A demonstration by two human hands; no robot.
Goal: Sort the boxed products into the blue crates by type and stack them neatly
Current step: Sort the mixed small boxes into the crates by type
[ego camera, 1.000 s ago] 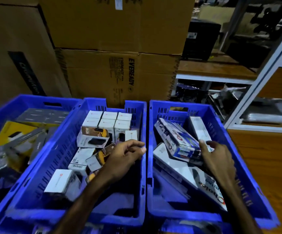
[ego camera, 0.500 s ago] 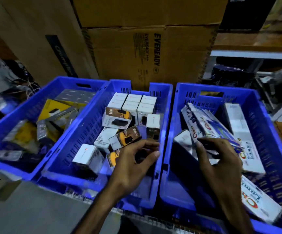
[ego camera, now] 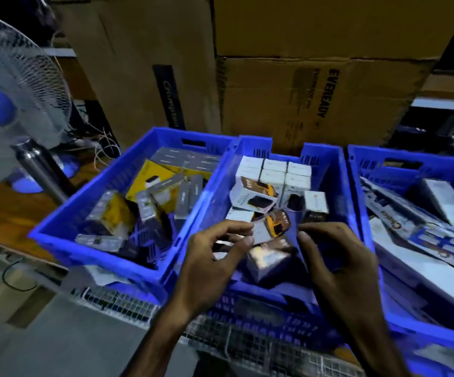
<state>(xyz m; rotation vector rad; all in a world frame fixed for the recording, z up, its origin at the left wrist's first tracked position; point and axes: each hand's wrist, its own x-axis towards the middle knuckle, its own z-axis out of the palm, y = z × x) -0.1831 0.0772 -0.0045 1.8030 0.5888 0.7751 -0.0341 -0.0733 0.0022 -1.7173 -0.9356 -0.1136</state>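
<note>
Head view: three blue crates sit side by side in front of stacked Eveready cartons (ego camera: 321, 96). The middle crate (ego camera: 337, 170) holds small white charger boxes; a neat block of them (ego camera: 273, 172) stands against its far wall, while loose ones lie tumbled in front. The left hand (ego camera: 215, 257) hovers over that jumble, its thumb and forefinger pinching the edge of a small white-and-yellow charger box (ego camera: 270, 227). The right hand (ego camera: 329, 257) is just beside it, fingers curled toward the same box, though whether it touches or holds anything I cannot tell through the blur. The left crate (ego camera: 106, 191) carries grey and yellow boxes in disorder, and the right crate (ego camera: 356, 156) holds long white and blue cartons lying askew. A pedestal fan (ego camera: 10, 85) and a steel bottle (ego camera: 40, 170) stand to the left on the wooden desk (ego camera: 0, 210).

The risk, as I judge it, is that the shallow pinch slips and the box drops back among the loose ones, or that lifting it nudges the tilted box (ego camera: 253, 197) leaning on the stacked block and unsettles the tidy rows.
</note>
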